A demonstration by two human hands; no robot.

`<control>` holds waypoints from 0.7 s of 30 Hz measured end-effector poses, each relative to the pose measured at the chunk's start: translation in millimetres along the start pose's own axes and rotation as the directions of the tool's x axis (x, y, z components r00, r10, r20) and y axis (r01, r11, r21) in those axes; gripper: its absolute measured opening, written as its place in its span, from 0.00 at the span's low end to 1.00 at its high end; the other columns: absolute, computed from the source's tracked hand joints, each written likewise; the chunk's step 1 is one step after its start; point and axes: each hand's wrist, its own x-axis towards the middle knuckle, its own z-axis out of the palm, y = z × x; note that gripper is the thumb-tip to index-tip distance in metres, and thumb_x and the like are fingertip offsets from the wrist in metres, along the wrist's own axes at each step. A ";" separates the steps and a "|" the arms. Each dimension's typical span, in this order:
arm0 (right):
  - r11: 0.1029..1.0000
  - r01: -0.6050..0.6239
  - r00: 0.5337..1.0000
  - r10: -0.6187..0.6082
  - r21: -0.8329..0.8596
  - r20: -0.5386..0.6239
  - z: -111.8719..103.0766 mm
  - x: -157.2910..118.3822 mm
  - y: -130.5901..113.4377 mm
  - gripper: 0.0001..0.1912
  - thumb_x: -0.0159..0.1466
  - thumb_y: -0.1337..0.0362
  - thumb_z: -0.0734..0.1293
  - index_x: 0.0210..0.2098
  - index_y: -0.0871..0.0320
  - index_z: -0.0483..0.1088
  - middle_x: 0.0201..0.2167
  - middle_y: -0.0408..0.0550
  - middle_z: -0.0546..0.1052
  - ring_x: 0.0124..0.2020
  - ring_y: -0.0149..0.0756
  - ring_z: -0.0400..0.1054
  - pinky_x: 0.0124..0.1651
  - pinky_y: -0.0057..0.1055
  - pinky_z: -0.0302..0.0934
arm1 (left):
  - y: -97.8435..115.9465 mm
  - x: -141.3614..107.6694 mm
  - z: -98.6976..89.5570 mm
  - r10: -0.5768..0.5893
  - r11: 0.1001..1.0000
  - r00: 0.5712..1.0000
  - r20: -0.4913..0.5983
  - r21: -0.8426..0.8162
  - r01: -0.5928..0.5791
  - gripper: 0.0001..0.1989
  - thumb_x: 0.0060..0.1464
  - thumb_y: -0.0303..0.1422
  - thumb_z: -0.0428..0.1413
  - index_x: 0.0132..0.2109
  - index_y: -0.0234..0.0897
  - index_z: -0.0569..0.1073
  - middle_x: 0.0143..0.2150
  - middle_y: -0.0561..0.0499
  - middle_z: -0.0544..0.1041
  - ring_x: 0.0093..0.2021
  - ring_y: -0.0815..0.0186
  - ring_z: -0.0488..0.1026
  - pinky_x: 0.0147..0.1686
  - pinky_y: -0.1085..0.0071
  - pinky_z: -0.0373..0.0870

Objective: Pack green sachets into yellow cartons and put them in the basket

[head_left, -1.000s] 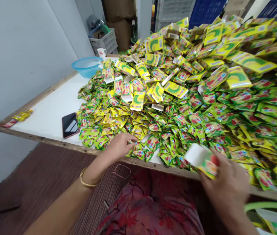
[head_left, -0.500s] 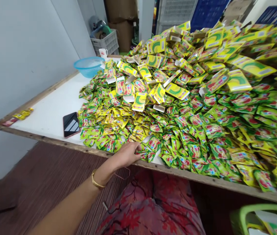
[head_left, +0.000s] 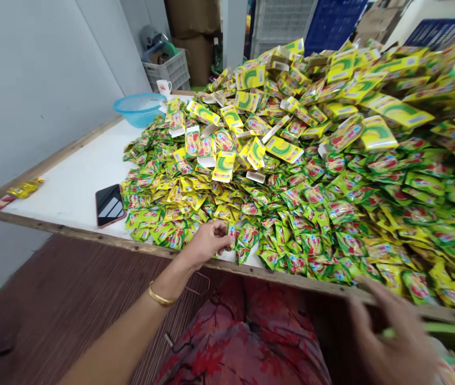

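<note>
My left hand, with a gold bangle at the wrist, is at the table's front edge, its thumb and fingers closed on a small green packet. Other green packets lie right beside its fingertips. Blurred by motion, my right hand is at the lower right, over the front edge and near a green basket; its fingers are apart and nothing shows in them. Green and yellow packets cover much of the table, with yellow boxes heaped behind them.
A phone lies on the white tabletop left of the packets. Behind it is a blue plastic basket beside a white cup. Yellow packets lie in the left corner. A wooden rim edges the table.
My right hand has come into view at the lower right. My left hand has lifted slightly and now pinches a green packet. The view has shifted a little to the right.
</note>
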 end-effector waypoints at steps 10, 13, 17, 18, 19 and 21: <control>0.665 -0.478 0.809 0.079 0.573 0.583 129.5 40.2 -102.6 0.19 0.57 0.46 0.62 0.26 0.57 0.64 0.22 0.43 0.70 0.24 0.31 0.62 0.29 0.28 0.58 | -4.9 -14.6 23.8 0.026 1.000 0.998 0.058 -0.007 -0.026 0.11 0.43 0.36 0.57 0.29 0.36 0.63 0.22 0.57 0.67 0.20 0.72 0.65 0.20 0.74 0.66; 0.758 -0.376 0.860 0.071 0.534 0.505 131.3 39.4 -98.8 0.17 0.60 0.49 0.60 0.27 0.57 0.64 0.22 0.42 0.69 0.24 0.31 0.60 0.29 0.28 0.55 | -7.7 -12.2 24.3 0.072 0.988 0.997 -0.018 0.140 -0.069 0.08 0.46 0.35 0.55 0.29 0.37 0.63 0.22 0.57 0.65 0.22 0.72 0.64 0.20 0.75 0.62; 0.826 -0.303 0.906 0.095 0.475 0.412 133.9 38.5 -101.7 0.17 0.61 0.49 0.59 0.26 0.56 0.63 0.19 0.40 0.66 0.22 0.29 0.56 0.27 0.28 0.50 | -5.0 -8.7 22.3 0.217 0.934 0.961 -0.171 0.322 -0.154 0.09 0.44 0.33 0.56 0.26 0.37 0.62 0.21 0.59 0.61 0.23 0.73 0.60 0.22 0.76 0.59; 0.798 -0.341 0.896 0.116 0.497 0.429 135.9 38.6 -102.6 0.18 0.61 0.48 0.60 0.25 0.55 0.62 0.18 0.39 0.65 0.21 0.29 0.56 0.26 0.27 0.50 | -4.1 -8.4 20.9 0.184 0.953 0.968 -0.173 0.272 -0.133 0.10 0.44 0.34 0.56 0.26 0.38 0.61 0.21 0.59 0.60 0.21 0.73 0.60 0.21 0.76 0.59; 0.747 -0.401 0.873 0.136 0.530 0.468 138.2 38.7 -103.3 0.19 0.60 0.47 0.60 0.25 0.55 0.62 0.17 0.39 0.64 0.20 0.28 0.55 0.25 0.27 0.50 | -3.4 -8.2 19.0 0.124 0.979 0.980 -0.153 0.183 -0.096 0.11 0.45 0.35 0.56 0.26 0.38 0.60 0.20 0.60 0.60 0.20 0.73 0.61 0.20 0.76 0.59; 0.593 -0.548 0.798 0.159 0.591 0.581 142.2 39.2 -104.2 0.21 0.57 0.44 0.63 0.23 0.55 0.60 0.14 0.37 0.61 0.17 0.27 0.54 0.23 0.26 0.49 | -2.3 -8.0 14.3 0.001 0.999 0.997 -0.078 -0.034 -0.004 0.13 0.44 0.38 0.56 0.27 0.39 0.59 0.18 0.61 0.61 0.17 0.73 0.62 0.16 0.76 0.60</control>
